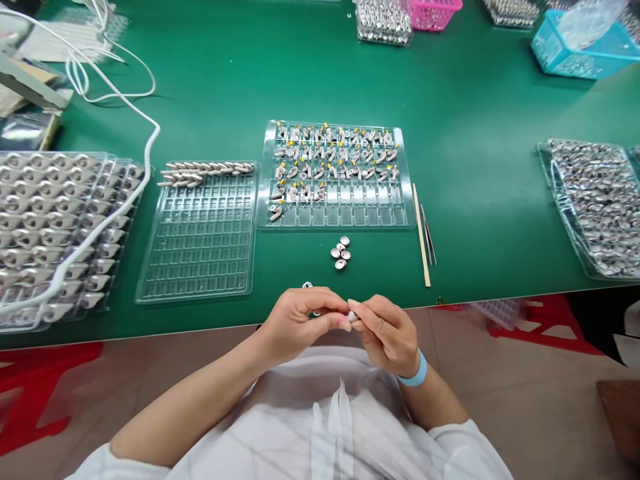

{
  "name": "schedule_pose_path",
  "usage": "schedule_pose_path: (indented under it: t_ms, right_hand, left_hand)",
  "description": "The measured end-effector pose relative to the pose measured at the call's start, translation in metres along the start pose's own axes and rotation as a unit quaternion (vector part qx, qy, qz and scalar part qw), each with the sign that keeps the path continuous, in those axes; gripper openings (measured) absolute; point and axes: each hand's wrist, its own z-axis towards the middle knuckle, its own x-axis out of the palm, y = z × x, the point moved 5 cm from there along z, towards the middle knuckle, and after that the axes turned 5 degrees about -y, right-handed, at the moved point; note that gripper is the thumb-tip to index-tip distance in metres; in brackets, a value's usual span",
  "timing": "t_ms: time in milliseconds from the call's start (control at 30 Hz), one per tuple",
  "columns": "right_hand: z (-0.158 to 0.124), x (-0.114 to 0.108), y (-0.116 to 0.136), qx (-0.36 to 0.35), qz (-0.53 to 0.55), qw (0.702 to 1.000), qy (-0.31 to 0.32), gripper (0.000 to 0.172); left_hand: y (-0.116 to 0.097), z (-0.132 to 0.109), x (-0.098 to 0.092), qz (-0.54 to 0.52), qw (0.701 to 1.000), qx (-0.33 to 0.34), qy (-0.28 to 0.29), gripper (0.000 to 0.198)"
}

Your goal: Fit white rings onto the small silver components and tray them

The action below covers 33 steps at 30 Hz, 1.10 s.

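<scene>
My left hand [300, 322] and my right hand [391, 335] meet at the table's front edge, fingertips pinched together around a small pale shell-like part [353, 317]. The fingers cover most of it. Just behind my left hand lie a few small white-and-dark pieces [307, 285], partly hidden by it. Beyond the hands, several small round metallic caps [341, 253] sit in a loose cluster. Farther back is a clear compartment tray [365, 215] with rows of curved grey parts [331, 153] that have yellow tips.
A second clear tray [200, 247] holds grey parts along its back rows. Stacked trays of grey shells [43, 220] and a white cable [125, 100] are at left. A wooden stick [421, 237] and tweezers [429, 235] lie right; farther right, a bagged tray [595, 207] and blue basket [565, 57].
</scene>
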Motion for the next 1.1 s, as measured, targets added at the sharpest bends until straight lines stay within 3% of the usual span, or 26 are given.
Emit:
schedule_pose_path:
  t_ms: [133,233,333,500,733,1100]
  right_hand:
    - [-0.002,-0.001,-0.003,0.003,-0.018,1.000,-0.003,0.044]
    - [-0.003,-0.001,-0.002,-0.009,-0.038,0.999,0.008,0.046]
    - [-0.002,-0.002,0.001,-0.030,-0.060,0.998,0.016,0.046]
    - [-0.001,-0.002,0.002,-0.031,-0.066,0.997,0.024,0.048]
    - [0.000,-0.001,0.001,0.010,-0.014,0.999,0.049,0.046]
    - [0.001,0.002,-0.002,0.027,0.059,0.995,0.077,0.044]
  left_hand:
    - [0.008,0.000,0.001,-0.050,0.994,-0.096,-0.004,0.012]
    - [0.017,-0.001,0.005,-0.161,0.970,-0.182,0.022,0.016]
    - [0.021,0.000,0.010,-0.232,0.944,-0.228,0.059,0.020]
    - [0.016,0.001,0.014,-0.257,0.935,-0.221,0.108,0.024]
    - [0.006,0.001,0.009,-0.206,0.954,-0.197,0.092,0.022]
    - [0.006,-0.003,0.008,-0.192,0.954,-0.207,0.097,0.021]
